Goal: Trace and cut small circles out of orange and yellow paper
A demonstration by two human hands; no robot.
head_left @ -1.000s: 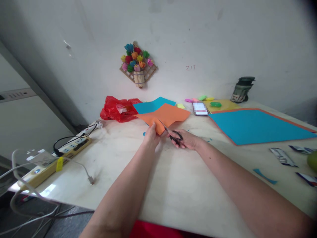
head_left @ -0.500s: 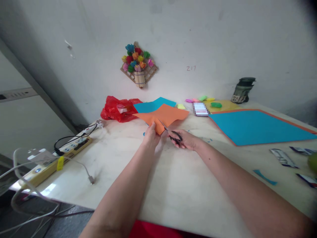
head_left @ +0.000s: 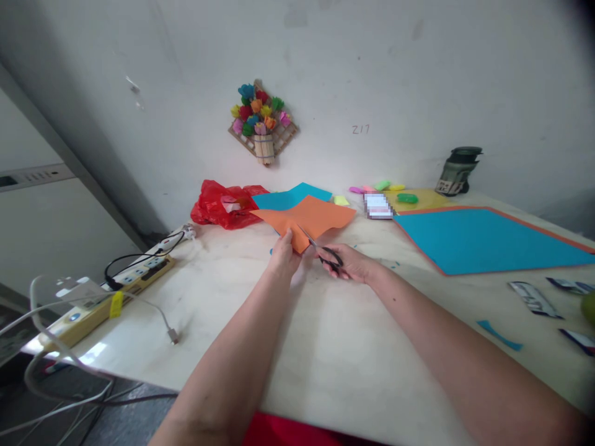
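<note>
My left hand point(head_left: 284, 253) pinches the near edge of an orange sheet of paper point(head_left: 309, 214), thumb on top and the other fingers hidden beneath. Black-handled scissors point(head_left: 331, 256) are in my right hand point(head_left: 349, 262), their blades at the sheet's near edge, just right of my left thumb. The sheet is held above the table and bends up at its corners. Behind it lies a blue sheet point(head_left: 297, 192), partly covered by the orange one. Small blue scraps point(head_left: 394, 265) lie on the table right of my right hand.
Large blue and orange sheets point(head_left: 493, 241) lie at right, with a phone point(head_left: 377, 205), a yellow sheet point(head_left: 430, 197) and a dark bottle point(head_left: 459, 170) behind. A red plastic bag point(head_left: 218, 207) sits at back left. A power strip point(head_left: 134, 279) with cables runs along the left edge.
The view has shifted very slightly, so everything sits a little further right. Both hands keep their hold on the paper and the scissors; little else differs.
</note>
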